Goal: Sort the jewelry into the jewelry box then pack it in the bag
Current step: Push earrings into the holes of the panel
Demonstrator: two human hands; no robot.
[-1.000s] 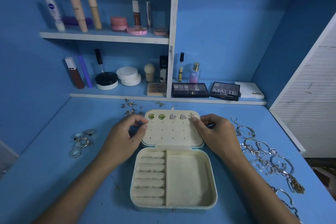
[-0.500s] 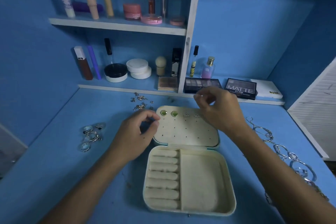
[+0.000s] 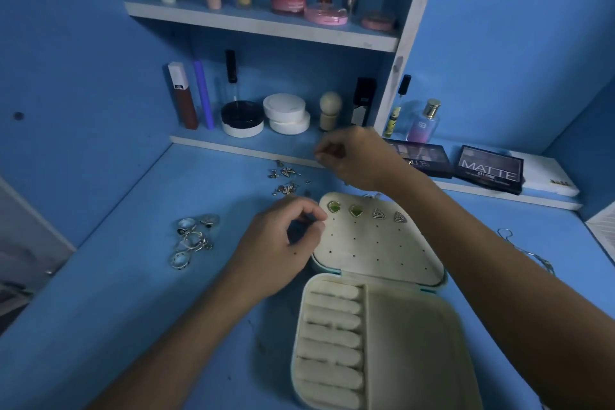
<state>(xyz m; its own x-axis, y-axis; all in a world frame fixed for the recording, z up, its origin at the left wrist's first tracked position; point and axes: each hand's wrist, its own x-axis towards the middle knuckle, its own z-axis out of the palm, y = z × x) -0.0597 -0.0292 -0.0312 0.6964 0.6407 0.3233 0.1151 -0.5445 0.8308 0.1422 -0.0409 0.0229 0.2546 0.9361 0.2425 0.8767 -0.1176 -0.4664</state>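
Note:
A cream jewelry box (image 3: 412, 343) lies open on the blue table, its pierced lid (image 3: 376, 253) folded back flat. Two green earrings (image 3: 344, 209) and two silver triangle earrings (image 3: 389, 216) sit in the lid's top row. My left hand (image 3: 279, 243) pinches the lid's left edge. My right hand (image 3: 356, 156) hovers beyond the lid, fingertips pinched together above and to the right of the loose earrings (image 3: 286, 181); whether it holds anything is too small to tell. Rings (image 3: 194, 240) lie in a pile to the left. No bag is in view.
Silver chains (image 3: 529, 251) lie at the right, partly behind my right forearm. Shelves at the back carry cosmetics: palettes (image 3: 489, 168), a perfume bottle (image 3: 426, 123), round jars (image 3: 286, 113) and tubes. A white slatted panel (image 3: 602, 230) stands at the far right.
My right hand has left the lid's top row and moved back and left toward the loose earrings. The view has swung left. My left hand stays at the lid's left edge.

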